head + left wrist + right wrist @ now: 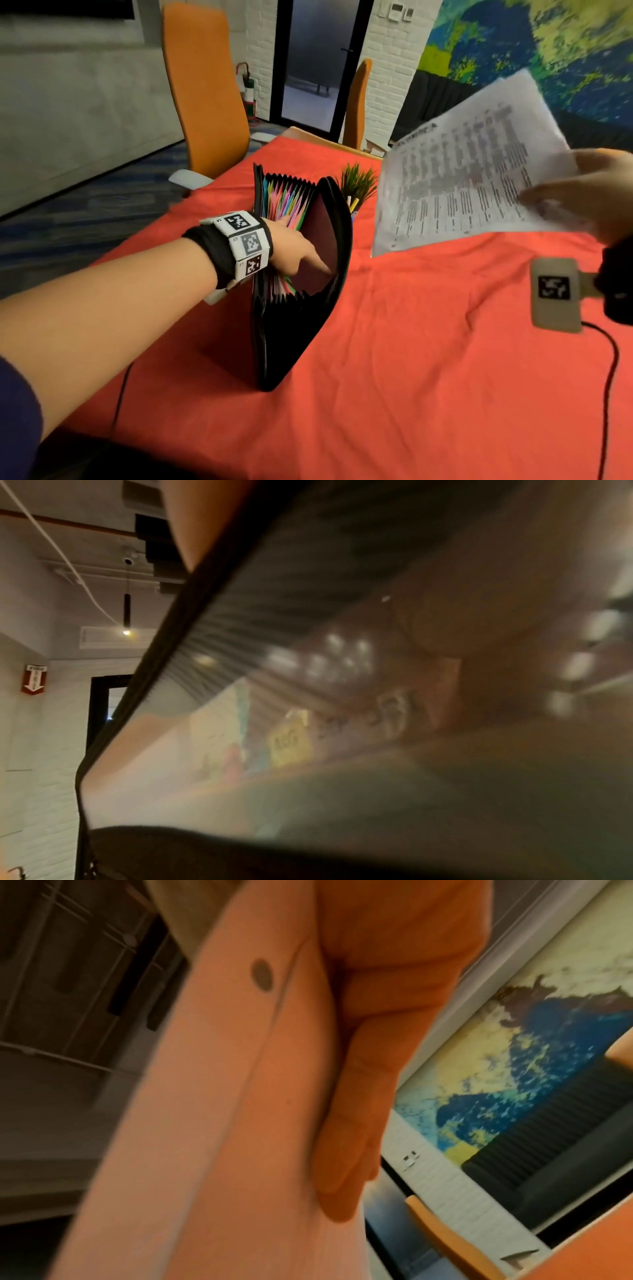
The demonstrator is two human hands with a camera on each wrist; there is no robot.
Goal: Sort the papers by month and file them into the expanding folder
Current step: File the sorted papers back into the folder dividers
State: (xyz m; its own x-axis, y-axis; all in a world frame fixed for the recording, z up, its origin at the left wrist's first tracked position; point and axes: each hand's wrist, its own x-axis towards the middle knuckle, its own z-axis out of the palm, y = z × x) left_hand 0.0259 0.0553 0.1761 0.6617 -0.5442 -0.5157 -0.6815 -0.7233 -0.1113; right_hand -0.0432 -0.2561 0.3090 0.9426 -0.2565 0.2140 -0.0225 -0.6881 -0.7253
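1. Head view: my left hand (291, 246) reaches into the open top of the black expanding folder (291, 342), which stands upright on the red worktop (428, 377) toward its far left part.
2. The left fingers lie among the coloured dividers (289, 205). The forefinger (318, 263) is stretched out and presses toward the folder's right-hand wall, spreading a pocket open. I cannot see it curled round anything.
3. My right hand (582, 195) is raised above the far right side of the worktop and pinches a sheet of printed paper (469, 171) near its right edge, thumb on top. The sheet is motion-blurred and tilted, clear of the folder and of the cloth.
4. Right wrist view: the fingers (359, 1123) lie flat and straight against the underside of the paper (222, 1123), and a punched hole shows near its edge.
5. Left wrist view: very blurred. I make out the folder's dark zip edge (164, 647) and tabs inside; one yellow tab (289, 741) seems to read AUG.
6. A small green plant (358, 181) stands just behind the folder, and an orange chair (205, 92) stands beyond the far left edge.
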